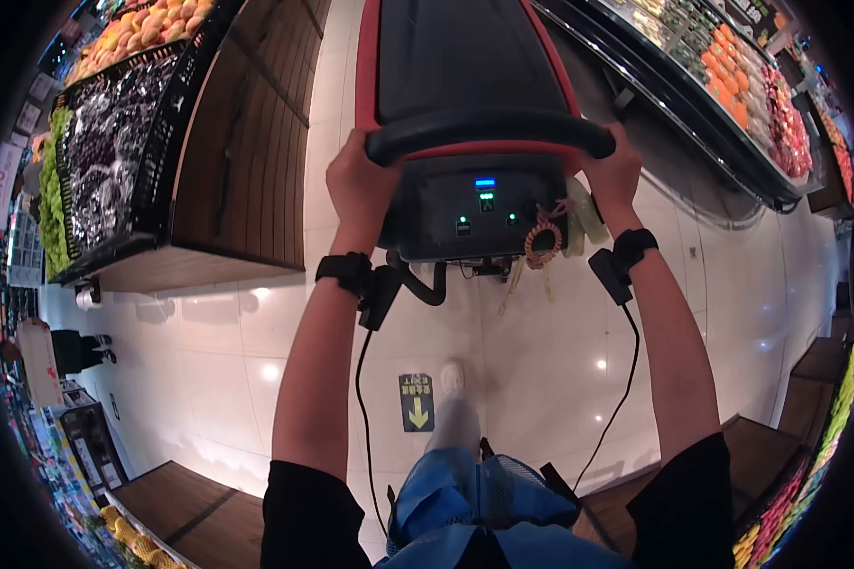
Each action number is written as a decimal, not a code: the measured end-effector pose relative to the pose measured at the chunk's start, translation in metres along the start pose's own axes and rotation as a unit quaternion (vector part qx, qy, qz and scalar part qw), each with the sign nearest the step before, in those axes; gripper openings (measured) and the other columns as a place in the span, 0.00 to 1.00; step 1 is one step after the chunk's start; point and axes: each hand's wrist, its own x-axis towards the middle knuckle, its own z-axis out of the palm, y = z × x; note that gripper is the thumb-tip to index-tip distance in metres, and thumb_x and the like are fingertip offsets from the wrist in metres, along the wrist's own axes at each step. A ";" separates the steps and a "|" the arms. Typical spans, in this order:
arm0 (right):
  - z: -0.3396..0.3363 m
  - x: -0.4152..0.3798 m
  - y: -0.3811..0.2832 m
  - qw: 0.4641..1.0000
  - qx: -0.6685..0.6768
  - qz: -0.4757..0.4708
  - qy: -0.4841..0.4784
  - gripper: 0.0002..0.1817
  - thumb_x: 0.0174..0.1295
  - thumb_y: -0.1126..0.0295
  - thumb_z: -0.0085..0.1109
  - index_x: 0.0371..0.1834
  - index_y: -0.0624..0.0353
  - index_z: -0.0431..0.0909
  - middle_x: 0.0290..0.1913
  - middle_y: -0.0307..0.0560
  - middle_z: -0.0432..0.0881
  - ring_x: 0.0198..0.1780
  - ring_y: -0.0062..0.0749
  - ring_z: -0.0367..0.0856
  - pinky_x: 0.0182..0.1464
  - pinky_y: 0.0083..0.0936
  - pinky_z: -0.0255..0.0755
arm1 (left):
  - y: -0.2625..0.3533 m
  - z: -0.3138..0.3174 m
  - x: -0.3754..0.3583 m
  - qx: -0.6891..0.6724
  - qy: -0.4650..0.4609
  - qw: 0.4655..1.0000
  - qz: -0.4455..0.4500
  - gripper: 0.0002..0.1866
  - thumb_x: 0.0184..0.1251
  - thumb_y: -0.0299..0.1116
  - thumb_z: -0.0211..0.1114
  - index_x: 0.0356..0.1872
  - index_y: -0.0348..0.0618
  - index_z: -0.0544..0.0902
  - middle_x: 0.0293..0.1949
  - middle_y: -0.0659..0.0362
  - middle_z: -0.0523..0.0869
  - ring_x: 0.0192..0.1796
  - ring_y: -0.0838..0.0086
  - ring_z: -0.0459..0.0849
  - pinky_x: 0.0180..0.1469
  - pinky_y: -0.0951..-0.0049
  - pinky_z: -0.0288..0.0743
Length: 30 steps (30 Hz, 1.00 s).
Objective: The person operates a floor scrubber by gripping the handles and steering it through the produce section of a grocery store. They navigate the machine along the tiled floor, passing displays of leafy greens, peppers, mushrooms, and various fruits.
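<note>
A red and black machine [465,66] stands in front of me, with a curved black handlebar [489,128] across its near side. My left hand [359,185] is wrapped round the bar's left end, and my right hand [614,175] grips its right end. Below the bar, a dark control panel [479,213] shows a blue display and green lights. An orange coiled cord [542,245] hangs at the panel's right side. Each wrist wears a black strap with a small cabled box.
To the left is a wooden display stand [242,161] with fruit crates. A refrigerated produce case [721,123] runs along the right. Wooden stands are at both lower corners. A floor exit sign [416,403] lies near my foot. Another person's dark legs [81,349] show at far left.
</note>
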 end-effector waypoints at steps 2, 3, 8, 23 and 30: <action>0.019 0.024 0.006 1.000 0.001 0.008 0.000 0.19 0.38 0.73 0.68 0.35 0.58 0.72 0.28 0.55 0.79 0.35 0.52 0.79 0.34 0.33 0.72 | -0.006 0.020 0.024 -0.010 -0.012 1.000 -0.021 0.15 0.39 0.31 0.71 0.32 0.46 0.78 0.23 0.55 0.82 0.29 0.59 0.82 0.31 0.68 0.76; 0.030 0.039 0.008 1.000 0.004 0.018 0.001 0.19 0.38 0.73 0.68 0.35 0.57 0.73 0.28 0.55 0.79 0.35 0.52 0.79 0.34 0.33 0.72 | -0.009 0.030 0.038 -0.010 -0.009 1.000 -0.023 0.15 0.39 0.31 0.71 0.32 0.46 0.78 0.23 0.55 0.82 0.29 0.59 0.82 0.31 0.68 0.76; 0.083 0.106 0.025 1.000 0.002 0.000 0.016 0.18 0.36 0.70 0.68 0.33 0.57 0.73 0.27 0.54 0.79 0.34 0.51 0.79 0.33 0.34 0.72 | -0.024 0.079 0.107 -0.029 -0.012 0.999 -0.015 0.17 0.39 0.31 0.72 0.34 0.42 0.79 0.23 0.50 0.82 0.29 0.58 0.83 0.31 0.68 0.75; 0.247 0.317 0.059 0.998 0.038 -0.039 0.022 0.16 0.36 0.71 0.67 0.30 0.56 0.73 0.26 0.53 0.78 0.31 0.51 0.77 0.31 0.36 0.72 | -0.081 0.225 0.314 -0.017 0.012 0.999 -0.042 0.19 0.38 0.29 0.72 0.36 0.43 0.78 0.28 0.48 0.82 0.35 0.55 0.82 0.36 0.67 0.75; 0.308 0.404 0.084 0.996 0.087 -0.017 0.016 0.14 0.34 0.74 0.64 0.28 0.57 0.73 0.26 0.51 0.77 0.30 0.49 0.77 0.31 0.35 0.71 | -0.088 0.294 0.395 -0.016 0.039 0.997 -0.067 0.17 0.40 0.27 0.70 0.35 0.40 0.78 0.27 0.48 0.82 0.33 0.56 0.82 0.36 0.68 0.74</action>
